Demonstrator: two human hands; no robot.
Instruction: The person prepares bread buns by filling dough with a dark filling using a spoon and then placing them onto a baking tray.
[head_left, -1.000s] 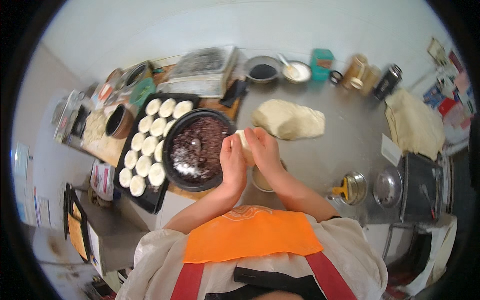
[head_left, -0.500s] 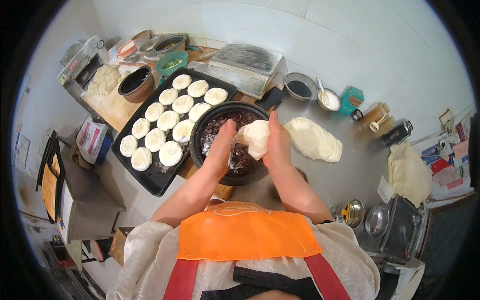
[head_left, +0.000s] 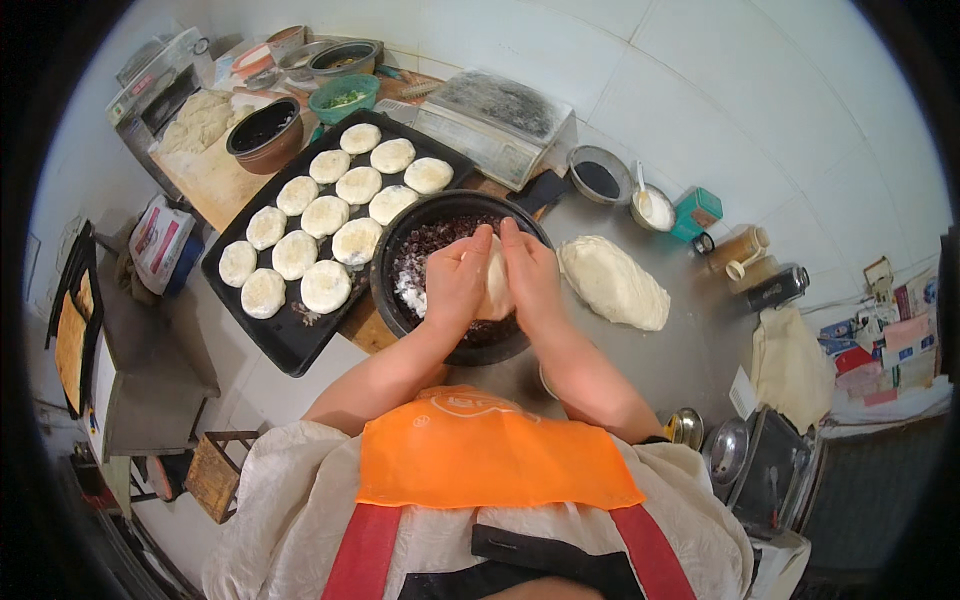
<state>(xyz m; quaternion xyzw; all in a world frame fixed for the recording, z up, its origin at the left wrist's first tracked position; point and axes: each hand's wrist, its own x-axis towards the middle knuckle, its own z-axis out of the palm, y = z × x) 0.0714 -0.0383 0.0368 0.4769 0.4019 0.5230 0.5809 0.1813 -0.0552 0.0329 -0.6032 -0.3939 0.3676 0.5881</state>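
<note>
Both my hands are cupped around a piece of pale dough (head_left: 495, 286) above the dark bowl. My left hand (head_left: 460, 283) presses it from one side, its fingers bent. Against the other side lies my right hand (head_left: 533, 277), thumbs and fingertips of both hands nearly meeting at the top. Much of the dough is hidden by the hands. Below them the bowl (head_left: 378, 262) holds a crumbly dark red filling (head_left: 440, 237) with a white powdery patch (head_left: 410, 285) at its left. A large smooth lump of dough (head_left: 612, 282) rests on the metal counter to the right.
A black baking tray (head_left: 290, 345) with several round flat buns sits left of the bowl. Behind stand a scale (head_left: 500, 125), a green bowl (head_left: 344, 97) and a brown pot (head_left: 265, 136). Bowls of black seeds (head_left: 597, 178) and white powder (head_left: 653, 208) stand at the back right.
My hands have come closer together, closing around the dough, which shows less than before. My left hand has turned from flat and upright to bent. The view has shifted slightly.
</note>
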